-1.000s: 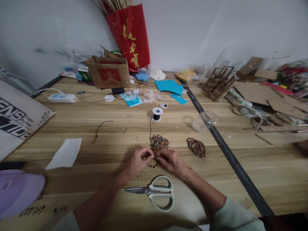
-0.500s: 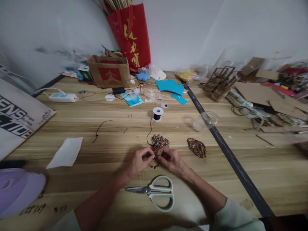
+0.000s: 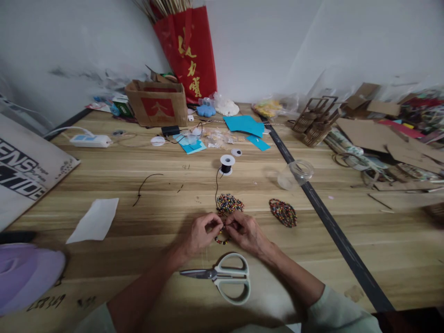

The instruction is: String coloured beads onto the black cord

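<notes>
Strand of beads [image 3: 222, 241], just one, sits between the two hands near the middle of the table [image 3: 166, 212]; only its lower curve shows, the top covered by fingers, so any knot there cannot be made out. The left hand [image 3: 200, 232] pinches the strand's top, thumb against forefinger. The right hand [image 3: 247, 231] is pinched as well, on a thin dark cord [image 3: 229, 225]; its far end is hidden.

More cord runs from one spool [image 3: 227, 160] toward the hands and is lost beside the pile [image 3: 229, 203]. That pile, just beyond the fingertips, is partly masked by them, its beads too small to count. One bundle [image 3: 283, 212] of strung beads lies to the right, the loops overlapping too much to number. One pair of scissors [image 3: 210, 274] lies whole on the near side.

The left edge cuts off one lilac thing [image 3: 31, 277] and one printed board [image 3: 34, 171]; the top edge crops the stalks in one red bag [image 3: 194, 55]. One white sheet [image 3: 95, 221] lies at left.
</notes>
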A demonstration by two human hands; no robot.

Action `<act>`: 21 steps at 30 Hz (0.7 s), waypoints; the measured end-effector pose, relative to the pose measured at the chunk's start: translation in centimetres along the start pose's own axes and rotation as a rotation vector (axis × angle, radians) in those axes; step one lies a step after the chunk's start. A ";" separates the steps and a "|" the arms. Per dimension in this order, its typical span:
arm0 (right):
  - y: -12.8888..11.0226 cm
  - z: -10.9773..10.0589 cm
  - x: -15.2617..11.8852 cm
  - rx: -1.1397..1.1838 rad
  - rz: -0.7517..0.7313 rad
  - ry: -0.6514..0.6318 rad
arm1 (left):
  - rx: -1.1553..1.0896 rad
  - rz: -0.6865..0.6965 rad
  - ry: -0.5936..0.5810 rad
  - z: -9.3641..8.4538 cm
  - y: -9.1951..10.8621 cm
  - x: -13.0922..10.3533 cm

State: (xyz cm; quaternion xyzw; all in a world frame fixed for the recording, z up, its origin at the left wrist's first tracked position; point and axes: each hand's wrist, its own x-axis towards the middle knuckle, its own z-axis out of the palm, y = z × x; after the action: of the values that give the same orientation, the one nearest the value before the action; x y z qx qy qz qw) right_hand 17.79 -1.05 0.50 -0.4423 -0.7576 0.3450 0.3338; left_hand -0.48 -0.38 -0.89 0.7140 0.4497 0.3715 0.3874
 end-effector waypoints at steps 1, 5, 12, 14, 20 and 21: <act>0.0 0.0 0.0 0.001 0.005 0.006 | -0.007 -0.004 -0.006 0.0 0.0 0.0; 0.0 0.3 -0.2 0.011 0.026 0.023 | -0.025 -0.027 -0.016 -0.1 0.1 0.0; 0.0 0.5 -0.2 -0.020 -0.003 0.044 | -0.100 -0.088 0.006 -0.2 0.5 0.0; 0.0 0.5 -0.1 -0.022 -0.023 0.044 | -0.189 -0.139 -0.017 -0.3 0.5 0.1; 0.3 0.5 0.0 -0.056 -0.133 0.029 | -0.400 -0.280 -0.086 -0.5 0.4 0.4; 0.3 0.5 0.0 -0.060 -0.151 0.027 | -0.420 -0.287 -0.090 -0.5 0.3 0.4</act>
State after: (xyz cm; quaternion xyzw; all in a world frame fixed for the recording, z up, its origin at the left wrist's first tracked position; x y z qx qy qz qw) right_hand 17.50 -1.06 -0.05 -0.3984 -0.7942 0.2899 0.3557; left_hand -0.62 0.02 -0.31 0.5624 0.4415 0.3661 0.5956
